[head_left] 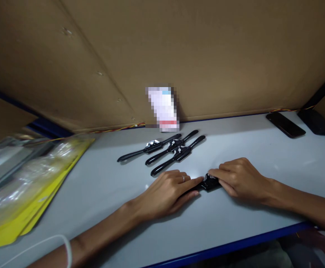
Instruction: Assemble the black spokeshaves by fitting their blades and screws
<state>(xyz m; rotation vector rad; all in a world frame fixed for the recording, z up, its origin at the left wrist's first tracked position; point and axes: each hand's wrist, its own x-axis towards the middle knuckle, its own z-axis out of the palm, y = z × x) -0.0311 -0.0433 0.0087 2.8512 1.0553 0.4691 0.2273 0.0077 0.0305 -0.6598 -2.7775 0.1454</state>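
Note:
A black spokeshave lies low over the grey tabletop between my two hands. My left hand is closed around its left handle, the index finger stretched along toward the metal middle. On the other side my right hand grips the right end, with fingertips at the shiny blade and screws; that handle is hidden under the hand. Just beyond my hands, three more black spokeshaves rest side by side at a slant: one at the left, one in the middle and one nearest me.
Clear plastic blister packs with yellow card backing are stacked at the left. A lit, blurred-out screen leans on the cardboard wall. A dark phone and a black object with a white cable lie back right.

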